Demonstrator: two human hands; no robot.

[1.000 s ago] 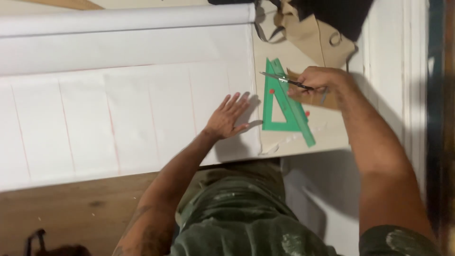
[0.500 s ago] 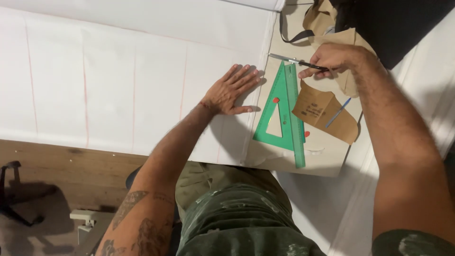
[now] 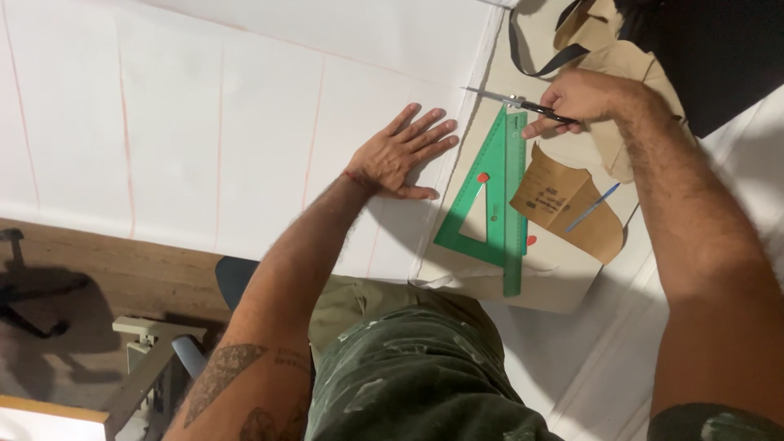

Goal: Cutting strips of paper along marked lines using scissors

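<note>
White tabletop (image 3: 572,359) under smooth white paper (image 3: 204,122).
Left hand (image 3: 404,155) splayed flat on paper; right hand (image 3: 584,98) grips scissors (image 3: 514,102) above green plastic triangle (image 3: 494,208).

A large sheet of paper (image 3: 229,122) covers the left part of the table (image 3: 588,359). The left hand (image 3: 402,153) lies flat on the sheet's right edge. Just right of it a triangular set square (image 3: 498,204) lies on the table. The right hand (image 3: 584,98) holds scissors (image 3: 510,101) at the square's far tip. A paper pattern piece (image 3: 563,204) with a pen (image 3: 592,207) on it lies right of the square.
</note>
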